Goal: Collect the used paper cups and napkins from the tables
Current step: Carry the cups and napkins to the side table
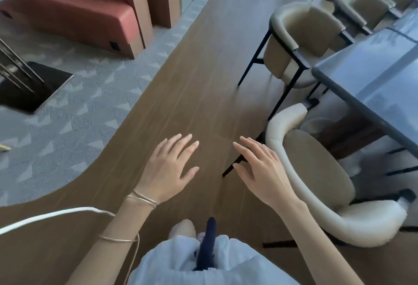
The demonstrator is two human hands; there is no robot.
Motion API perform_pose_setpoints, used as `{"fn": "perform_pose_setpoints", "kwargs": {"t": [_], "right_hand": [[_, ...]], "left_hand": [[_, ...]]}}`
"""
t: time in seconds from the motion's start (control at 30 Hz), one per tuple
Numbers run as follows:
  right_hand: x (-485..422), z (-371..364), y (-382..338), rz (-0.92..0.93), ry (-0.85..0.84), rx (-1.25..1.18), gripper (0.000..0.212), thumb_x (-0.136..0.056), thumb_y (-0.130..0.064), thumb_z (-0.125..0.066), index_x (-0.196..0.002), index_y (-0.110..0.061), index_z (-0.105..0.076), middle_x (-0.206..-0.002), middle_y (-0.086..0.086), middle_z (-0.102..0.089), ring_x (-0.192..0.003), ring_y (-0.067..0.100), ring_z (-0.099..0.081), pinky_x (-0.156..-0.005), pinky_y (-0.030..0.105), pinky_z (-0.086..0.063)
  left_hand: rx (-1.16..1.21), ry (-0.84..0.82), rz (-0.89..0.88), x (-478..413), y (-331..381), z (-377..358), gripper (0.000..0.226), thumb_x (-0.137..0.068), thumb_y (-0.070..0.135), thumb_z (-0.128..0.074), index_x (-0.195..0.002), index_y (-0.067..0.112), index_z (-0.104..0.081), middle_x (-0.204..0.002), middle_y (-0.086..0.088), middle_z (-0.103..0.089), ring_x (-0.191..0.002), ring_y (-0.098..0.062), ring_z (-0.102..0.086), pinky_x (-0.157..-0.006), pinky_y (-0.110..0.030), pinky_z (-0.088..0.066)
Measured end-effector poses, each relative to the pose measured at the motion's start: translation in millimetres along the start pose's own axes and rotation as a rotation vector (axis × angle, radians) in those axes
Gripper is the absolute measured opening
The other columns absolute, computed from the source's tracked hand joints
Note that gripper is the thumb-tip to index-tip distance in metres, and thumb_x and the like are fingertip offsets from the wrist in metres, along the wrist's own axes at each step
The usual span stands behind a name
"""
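My left hand and my right hand hover side by side over the wooden floor, palms down, fingers straight and spread, holding nothing. A thin cord is wound round my left wrist and forearm. To the right stands a grey-blue table; the part of its top that shows bears no cup or napkin. No paper cup or napkin shows anywhere in view.
Beige armchairs line the table's left side: one close by my right hand, another further on, more behind. A red sofa and wooden partition stand far left on grey patterned carpet. A dark table base sits at left.
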State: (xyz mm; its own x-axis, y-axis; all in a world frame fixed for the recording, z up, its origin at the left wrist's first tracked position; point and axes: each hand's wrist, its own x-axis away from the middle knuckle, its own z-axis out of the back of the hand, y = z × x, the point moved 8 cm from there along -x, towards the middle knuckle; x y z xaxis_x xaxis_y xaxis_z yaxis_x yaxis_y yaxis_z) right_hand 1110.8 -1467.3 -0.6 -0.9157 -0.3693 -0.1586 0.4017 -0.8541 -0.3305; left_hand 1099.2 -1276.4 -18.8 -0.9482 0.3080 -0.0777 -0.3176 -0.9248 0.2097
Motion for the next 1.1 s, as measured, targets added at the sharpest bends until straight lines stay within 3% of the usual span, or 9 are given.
{"fn": "perform_pose_setpoints", "kwargs": {"t": [0.77,1.1], "right_hand": [[-398.1,-40.9,81.3,-0.088,0.023,-0.013,0.045,-0.087,-0.029,-0.062,-0.129,-0.018,-0.053,-0.136,0.005,-0.051,-0.128,0.024,-0.044,-0.104,0.046,-0.036],[-557.8,-63.1,172.8,-0.123,-0.018,-0.005,0.045,-0.088,-0.03,-0.061,-0.131,-0.019,-0.051,-0.138,0.003,-0.049,-0.13,0.022,-0.042,-0.105,0.044,-0.035]], "left_hand": [[-0.014,-0.052,-0.089,-368.0,-218.1,17.2,0.054,-0.089,0.045,-0.049,-0.136,0.018,-0.044,-0.143,-0.004,-0.043,-0.133,-0.024,-0.036,-0.11,-0.043,-0.028],[-0.011,-0.084,-0.095,-540.3,-270.1,-8.2,0.055,-0.087,0.045,-0.053,-0.136,0.019,-0.044,-0.142,-0.003,-0.043,-0.133,-0.023,-0.036,-0.11,-0.043,-0.028]]}}
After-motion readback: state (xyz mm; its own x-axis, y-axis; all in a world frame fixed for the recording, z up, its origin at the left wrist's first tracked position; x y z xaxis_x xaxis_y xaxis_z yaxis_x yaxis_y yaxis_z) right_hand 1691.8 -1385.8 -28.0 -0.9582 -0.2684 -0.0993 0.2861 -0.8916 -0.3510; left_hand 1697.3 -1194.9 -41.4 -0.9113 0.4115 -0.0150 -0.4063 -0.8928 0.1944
